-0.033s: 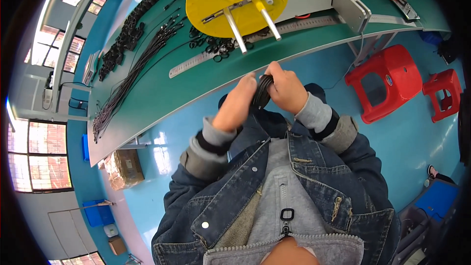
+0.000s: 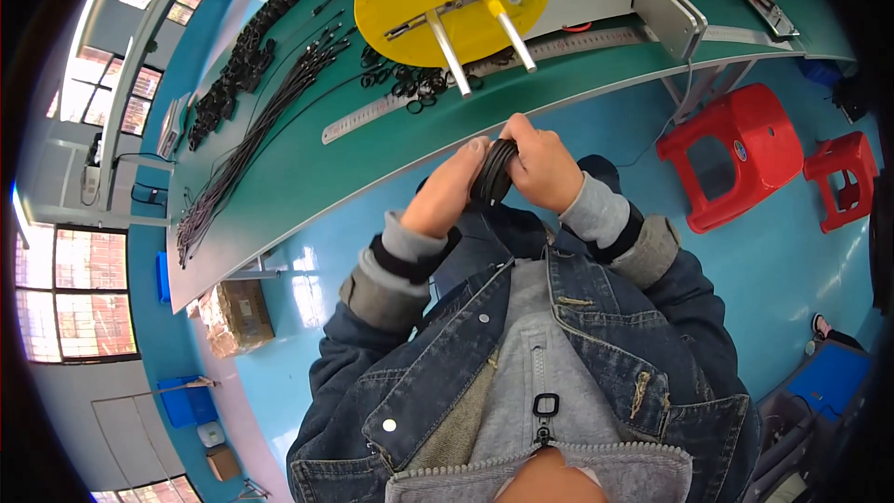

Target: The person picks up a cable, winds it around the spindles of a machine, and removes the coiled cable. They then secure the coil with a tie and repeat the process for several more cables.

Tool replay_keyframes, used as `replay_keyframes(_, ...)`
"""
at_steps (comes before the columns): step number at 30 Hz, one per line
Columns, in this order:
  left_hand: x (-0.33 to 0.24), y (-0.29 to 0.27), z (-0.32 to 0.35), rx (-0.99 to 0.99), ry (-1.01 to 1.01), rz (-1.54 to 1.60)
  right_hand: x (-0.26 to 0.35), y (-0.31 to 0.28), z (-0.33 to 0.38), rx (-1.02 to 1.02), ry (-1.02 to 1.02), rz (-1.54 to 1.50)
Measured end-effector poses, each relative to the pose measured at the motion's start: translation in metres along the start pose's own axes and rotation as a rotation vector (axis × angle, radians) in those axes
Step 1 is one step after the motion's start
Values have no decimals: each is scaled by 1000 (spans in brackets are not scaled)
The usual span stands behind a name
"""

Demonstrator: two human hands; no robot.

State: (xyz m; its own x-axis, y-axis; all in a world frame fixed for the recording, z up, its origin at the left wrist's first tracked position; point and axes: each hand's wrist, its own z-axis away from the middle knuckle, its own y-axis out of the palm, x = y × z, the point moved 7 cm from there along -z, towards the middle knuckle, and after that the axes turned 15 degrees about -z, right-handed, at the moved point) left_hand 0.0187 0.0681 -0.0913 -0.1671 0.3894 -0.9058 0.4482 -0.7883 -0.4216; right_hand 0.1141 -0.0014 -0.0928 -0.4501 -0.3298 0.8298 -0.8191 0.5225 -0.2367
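Slightly leftward in the frame, the black cable coil (image 2: 492, 179) has shifted and turned, showing more of its wound loops. Those loops could spring apart if either grip slackened, since no tie is visible on them. It sits at upper centre, between the left hand (image 2: 444, 189), curled onto its left side, and the right hand (image 2: 548, 169), closed around its right side.
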Motion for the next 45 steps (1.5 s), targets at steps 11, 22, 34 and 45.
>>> replay_keyframes(11, 12, 3, -4, 302, -467, -118, -18, 10, 8, 30, 22, -90)
replay_keyframes(22, 13, 41, 11, 151, -704, 446, -36, 18, 14, 100, 46, 33)
replay_keyframes(34, 74, -3, 45, 246, -637, 388, -22, 74, -29, 895, 351, -342)
replay_keyframes(45, 73, -69, 46, -142, -404, 664, -56, 124, -117, 271, -276, 553)
